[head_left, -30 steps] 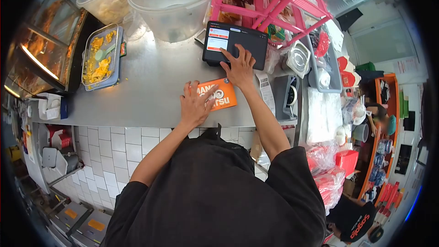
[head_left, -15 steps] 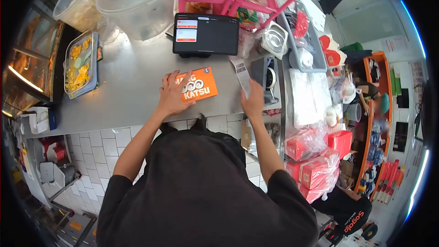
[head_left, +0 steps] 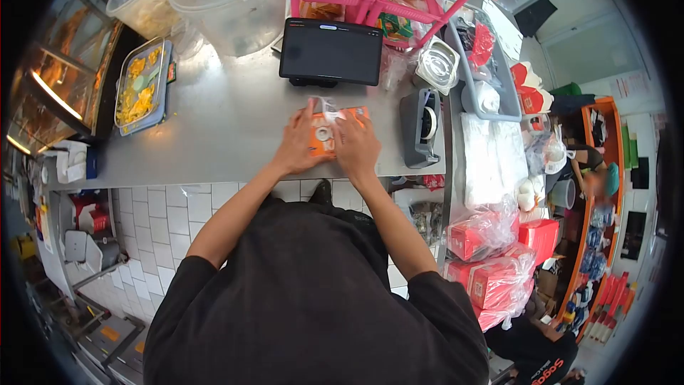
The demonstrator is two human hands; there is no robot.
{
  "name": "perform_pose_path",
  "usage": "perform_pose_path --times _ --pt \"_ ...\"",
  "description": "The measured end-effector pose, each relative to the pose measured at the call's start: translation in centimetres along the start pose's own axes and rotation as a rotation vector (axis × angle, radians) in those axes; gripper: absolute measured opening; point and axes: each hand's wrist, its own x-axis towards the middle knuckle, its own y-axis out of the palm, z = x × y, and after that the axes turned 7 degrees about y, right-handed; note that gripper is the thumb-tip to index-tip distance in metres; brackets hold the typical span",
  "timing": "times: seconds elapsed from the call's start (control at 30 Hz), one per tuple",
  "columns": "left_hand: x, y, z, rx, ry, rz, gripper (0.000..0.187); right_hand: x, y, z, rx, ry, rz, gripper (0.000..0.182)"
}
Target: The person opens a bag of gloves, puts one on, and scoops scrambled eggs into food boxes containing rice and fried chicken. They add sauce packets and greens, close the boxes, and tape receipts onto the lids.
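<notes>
An orange cardboard food box (head_left: pixel 322 145) with white lettering lies on the steel counter, partly covered by both hands. My left hand (head_left: pixel 294 144) grips its left side, the index finger reaching to the back edge. Over the box top, my right hand (head_left: pixel 358 144) has its fingers closed on a thin white paper receipt (head_left: pixel 326 105). The strip curls across the back of the box between the two hands. The fingertips hide part of the receipt.
Behind the box stands a dark tablet (head_left: pixel 330 53). A tape dispenser (head_left: pixel 422 130) is to the right, near a grey tub (head_left: pixel 499 103). A food tray (head_left: pixel 142 89) sits at the left, clear bins (head_left: pixel 231 11) behind. Another person (head_left: pixel 531 346) is at the lower right.
My right hand has brought the receipt leftward from beside the tape dispenser onto the orange box. My left hand has shifted to the box's left side. The tablet screen has gone dark.
</notes>
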Motion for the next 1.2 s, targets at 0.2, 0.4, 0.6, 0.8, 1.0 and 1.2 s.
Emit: perform_pose_path --times 0.2,0.4,0.6,0.8,1.0,1.2 --pt "0.7 -0.2 -2.4 0.028 0.020 -0.031 0.104 0.0 -1.0 -1.5 0.090 0.190 0.299 0.032" --pt "1.7 0.9 -2.7 0.098 0.001 0.147 0.054 -2.1 -4.8 -2.1 0.426 0.516 0.245 0.052" --pt "2.8 2.5 -5.4 0.180 -0.055 -0.013 0.050 -4.5 -4.7 -4.1 0.035 0.294 0.174 0.045" --pt "3.8 3.7 -5.6 0.273 -0.140 -0.081 0.058 -4.9 -9.4 -5.3 0.183 0.402 0.034 0.038" --pt "3.8 -1.9 -6.8 0.377 -0.093 -0.173 0.059 -3.7 -11.5 -1.9 0.409 0.610 0.043 0.034" --pt "-12.8 -11.7 2.7 0.341 -0.480 -0.404 0.051 -1.4 -9.7 2.8 0.752 0.566 0.282 0.030"
